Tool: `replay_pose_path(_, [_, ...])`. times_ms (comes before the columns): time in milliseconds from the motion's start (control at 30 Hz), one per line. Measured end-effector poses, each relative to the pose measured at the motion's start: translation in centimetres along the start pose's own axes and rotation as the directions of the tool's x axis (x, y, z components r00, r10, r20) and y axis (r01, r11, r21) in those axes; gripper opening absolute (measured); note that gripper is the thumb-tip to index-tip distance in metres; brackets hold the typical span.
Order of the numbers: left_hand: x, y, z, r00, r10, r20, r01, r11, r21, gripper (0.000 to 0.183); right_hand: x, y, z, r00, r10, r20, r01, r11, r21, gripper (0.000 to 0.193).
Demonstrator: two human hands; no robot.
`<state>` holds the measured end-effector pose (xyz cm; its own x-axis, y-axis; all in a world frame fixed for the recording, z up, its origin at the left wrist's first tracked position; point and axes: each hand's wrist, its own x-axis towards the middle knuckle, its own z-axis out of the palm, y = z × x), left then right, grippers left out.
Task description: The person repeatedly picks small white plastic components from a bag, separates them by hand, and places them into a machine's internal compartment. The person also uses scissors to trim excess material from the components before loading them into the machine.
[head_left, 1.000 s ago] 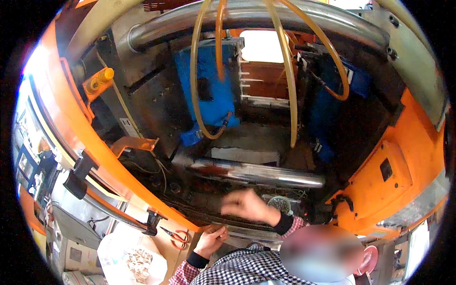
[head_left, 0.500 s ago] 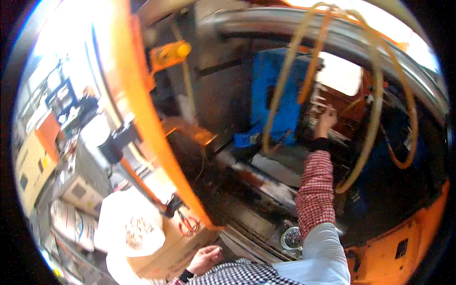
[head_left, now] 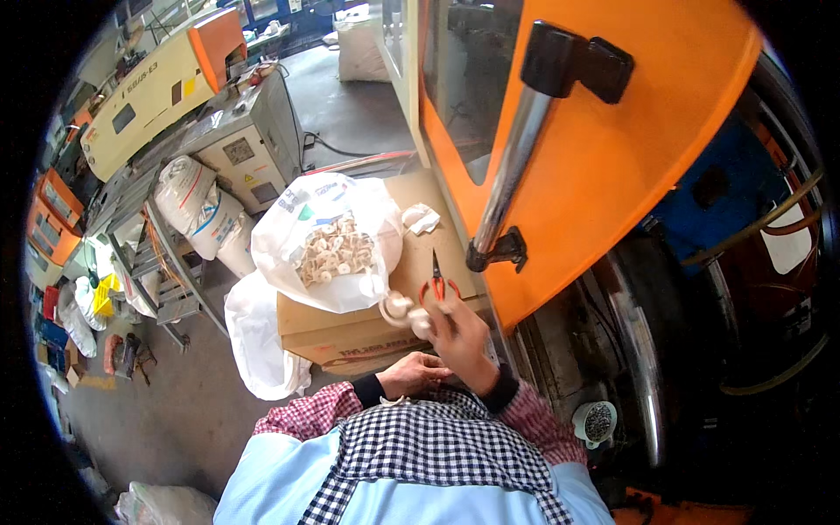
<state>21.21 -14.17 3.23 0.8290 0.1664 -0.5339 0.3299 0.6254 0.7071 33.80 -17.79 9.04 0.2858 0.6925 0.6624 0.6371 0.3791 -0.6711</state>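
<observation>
My right hand (head_left: 466,344) is closed on white moulded plastic parts (head_left: 399,308), a small cluster of rounded pieces slightly blurred by motion. They hang over the near edge of a cardboard box (head_left: 429,197). Close beside it, in front of my apron, my left hand (head_left: 411,374) has its fingers curled together; what they hold, if anything, is hidden. Red-handled pliers (head_left: 437,287) lie on the box just beyond my right hand. An open white plastic bag (head_left: 273,232) on the box contains a heap of small cream-coloured parts (head_left: 337,251).
An orange machine door (head_left: 604,175) with a metal handle (head_left: 516,149) rises to the right of the box. A white cup of dark granules (head_left: 599,422) stands at lower right. Full sacks (head_left: 197,206) lean by a metal rack (head_left: 175,280) on the left.
My right hand has come back out of the machine to above the box, now with white parts in it. The view has swung left, and my left hand sits close to the right.
</observation>
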Motion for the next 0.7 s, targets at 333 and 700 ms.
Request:
replay_pose_path(333, [-0.9, 0.4, -2.2, 0.983, 0.149, -0.105, -0.171, 0.953, -0.249, 0.016, 1.0, 0.8, 1.1, 0.895, 0.093, 0.436, 0.018, 0.97, -0.243, 0.028])
replay_pose_path(700, [4.8, 4.1, 8.5, 0.943, 0.018, 0.331, 0.013, 0.996, -0.091, 0.023, -5.7, -4.0, -14.7, 0.863, 0.503, 0.047, -0.466, 0.828, -0.312, 0.009])
